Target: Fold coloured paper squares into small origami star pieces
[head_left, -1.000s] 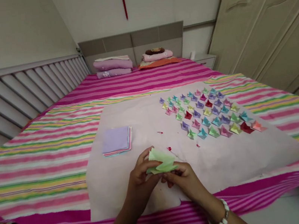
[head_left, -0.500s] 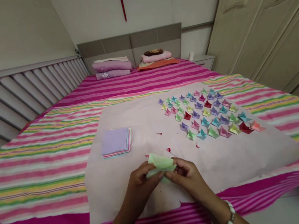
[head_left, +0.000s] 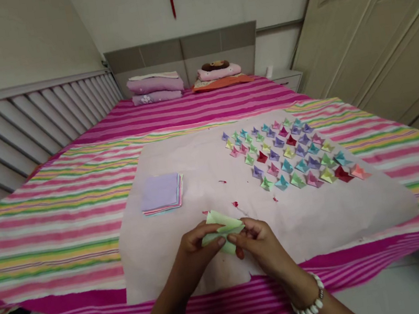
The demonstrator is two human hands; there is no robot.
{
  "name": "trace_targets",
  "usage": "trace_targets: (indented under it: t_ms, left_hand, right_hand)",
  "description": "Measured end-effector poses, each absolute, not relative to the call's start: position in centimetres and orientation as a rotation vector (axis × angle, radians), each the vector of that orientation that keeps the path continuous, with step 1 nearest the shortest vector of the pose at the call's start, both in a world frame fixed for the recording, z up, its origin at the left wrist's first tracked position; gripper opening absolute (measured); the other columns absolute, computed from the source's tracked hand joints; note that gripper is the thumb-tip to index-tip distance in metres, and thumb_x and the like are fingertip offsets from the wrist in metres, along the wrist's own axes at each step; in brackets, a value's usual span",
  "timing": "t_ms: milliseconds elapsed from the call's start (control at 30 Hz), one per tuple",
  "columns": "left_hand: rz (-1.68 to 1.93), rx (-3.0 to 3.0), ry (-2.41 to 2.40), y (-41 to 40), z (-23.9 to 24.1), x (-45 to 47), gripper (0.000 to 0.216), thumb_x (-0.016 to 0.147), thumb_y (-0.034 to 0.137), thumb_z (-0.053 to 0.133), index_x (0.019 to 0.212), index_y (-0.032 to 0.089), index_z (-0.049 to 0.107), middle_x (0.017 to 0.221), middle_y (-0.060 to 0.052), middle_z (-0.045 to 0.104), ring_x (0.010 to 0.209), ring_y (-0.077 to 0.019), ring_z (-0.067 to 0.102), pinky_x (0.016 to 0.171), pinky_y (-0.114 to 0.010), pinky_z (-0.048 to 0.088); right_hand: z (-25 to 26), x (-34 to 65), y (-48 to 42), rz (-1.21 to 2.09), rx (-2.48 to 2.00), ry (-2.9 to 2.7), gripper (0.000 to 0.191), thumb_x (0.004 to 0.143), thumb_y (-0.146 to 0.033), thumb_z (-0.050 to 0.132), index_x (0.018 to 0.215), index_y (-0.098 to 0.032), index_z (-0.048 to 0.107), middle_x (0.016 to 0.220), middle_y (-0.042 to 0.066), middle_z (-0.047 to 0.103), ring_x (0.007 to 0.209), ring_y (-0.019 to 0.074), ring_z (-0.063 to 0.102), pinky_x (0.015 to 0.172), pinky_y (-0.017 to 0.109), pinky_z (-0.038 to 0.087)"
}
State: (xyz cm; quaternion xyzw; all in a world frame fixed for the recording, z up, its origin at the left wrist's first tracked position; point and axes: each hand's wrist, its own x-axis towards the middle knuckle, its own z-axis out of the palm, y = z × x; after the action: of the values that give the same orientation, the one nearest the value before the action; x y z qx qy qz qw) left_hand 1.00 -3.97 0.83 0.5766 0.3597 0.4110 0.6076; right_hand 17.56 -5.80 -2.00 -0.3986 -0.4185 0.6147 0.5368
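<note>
A partly folded sheet of light green paper (head_left: 224,220) is held between both hands, just above the near part of a large pale paper sheet. My left hand (head_left: 201,244) pinches its left side, with the thumb on the near face. On the right side, my right hand (head_left: 254,237) grips the same paper between thumb and fingers; a white beaded bracelet circles that wrist. The paper's creases stand partly raised, and some fingertips are hidden behind it. Beyond my left hand lies a stack of square coloured paper (head_left: 160,192) with a lilac sheet on top.
Several rows of small folded paper boats (head_left: 289,153) stand on the right of the pale sheet (head_left: 203,168). Small red scraps (head_left: 235,204) lie just beyond my hands. Folded bedding (head_left: 155,86) rests by the headboard (head_left: 161,53); a rail (head_left: 46,108) borders the bed's left side.
The green paper has been turned and tilted a little between my fingers, and more of its lower part shows below my thumbs. The camera view has shifted slightly downward.
</note>
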Motion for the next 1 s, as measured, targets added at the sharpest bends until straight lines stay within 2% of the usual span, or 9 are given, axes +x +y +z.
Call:
trace_targets:
  t_ms: [167,267,333,400,467,533,667,833,1000]
  left_hand:
    - [0.892,1.278,0.739,-4.0,0.6,0.3,0.017,0.079,0.026,0.068,0.095,0.023,0.073,0.100,-0.006,0.066,0.088,-0.0195,0.062,0.079,-0.033,0.050]
    - [0.850,1.275,0.741,-4.1,0.9,0.3,0.026,0.081,0.036,0.065,0.100,0.020,0.073,0.100,-0.009,0.065,0.089,-0.0216,0.062,0.079,-0.036,0.051]
    - [0.867,1.263,0.756,-4.1,0.9,0.4,0.029,0.078,0.039,0.067,0.100,0.020,0.073,0.098,-0.008,0.065,0.086,-0.0209,0.062,0.077,-0.035,0.051]
    - [0.897,1.278,0.795,-4.2,0.9,0.6,0.029,0.071,0.034,0.075,0.096,0.021,0.073,0.097,-0.006,0.065,0.085,-0.0200,0.062,0.075,-0.032,0.050]
    - [0.913,1.316,0.860,-4.2,1.0,0.8,0.024,0.070,0.030,0.076,0.092,0.021,0.074,0.093,-0.004,0.066,0.084,-0.0189,0.061,0.074,-0.029,0.049]
    - [0.913,1.332,0.911,-4.2,1.1,1.0,0.016,0.076,0.030,0.070,0.087,0.019,0.074,0.083,-0.003,0.066,0.077,-0.0172,0.060,0.071,-0.028,0.048]
    - [0.887,1.309,0.942,-4.1,1.4,1.0,0.016,0.079,0.031,0.066,0.081,0.017,0.071,0.069,-0.001,0.064,0.066,-0.0151,0.056,0.063,-0.027,0.046]
    - [0.898,1.381,0.986,-4.3,1.6,1.3,0.015,0.078,0.030,0.066,0.083,0.017,0.072,0.072,-0.001,0.066,0.068,-0.0167,0.058,0.063,-0.027,0.046]
    - [0.881,1.412,0.963,-4.3,1.3,1.3,0.024,0.079,0.030,0.065,0.099,0.020,0.073,0.085,-0.005,0.068,0.075,-0.0182,0.060,0.064,-0.029,0.050]
  right_hand:
    - [-2.4,17.4,-5.7,1.498,-0.886,-0.912,0.026,0.065,-0.036,0.080,0.067,-0.016,0.064,0.048,-0.004,0.059,0.040,0.0092,0.052,0.043,0.020,0.040]
    - [-2.6,17.3,-5.8,1.502,-0.871,-0.899,0.025,0.067,-0.034,0.079,0.067,-0.016,0.063,0.048,-0.004,0.058,0.040,0.0089,0.052,0.044,0.020,0.040]
    - [-2.5,17.3,-5.9,1.516,-0.855,-0.915,0.023,0.070,-0.035,0.077,0.069,-0.015,0.064,0.049,-0.003,0.060,0.041,0.0090,0.053,0.044,0.020,0.040]
    - [-2.4,17.4,-6.0,1.537,-0.836,-0.941,0.024,0.072,-0.037,0.076,0.071,-0.015,0.065,0.050,-0.002,0.062,0.041,0.0096,0.054,0.044,0.020,0.041]
    - [-2.2,17.5,-6.1,1.562,-0.830,-0.966,0.026,0.073,-0.039,0.074,0.073,-0.014,0.066,0.049,-0.001,0.063,0.042,0.0107,0.055,0.046,0.022,0.043]
    - [-2.1,17.5,-6.2,1.583,-0.828,-0.976,0.026,0.075,-0.039,0.073,0.075,-0.014,0.066,0.050,0.000,0.065,0.043,0.0117,0.056,0.048,0.023,0.044]
    - [-1.8,17.6,-6.3,1.584,-0.801,-0.910,0.024,0.077,-0.037,0.071,0.078,-0.014,0.066,0.051,0.001,0.065,0.045,0.0124,0.058,0.048,0.023,0.045]
    - [-1.6,17.6,-6.3,1.569,-0.809,-0.831,0.020,0.076,-0.034,0.069,0.078,-0.015,0.065,0.049,-0.001,0.063,0.042,0.0120,0.057,0.045,0.022,0.044]
    - [-1.6,17.5,-6.2,1.546,-0.872,-0.770,0.017,0.073,-0.032,0.068,0.071,-0.015,0.065,0.044,-0.001,0.060,0.039,0.0118,0.055,0.042,0.021,0.042]
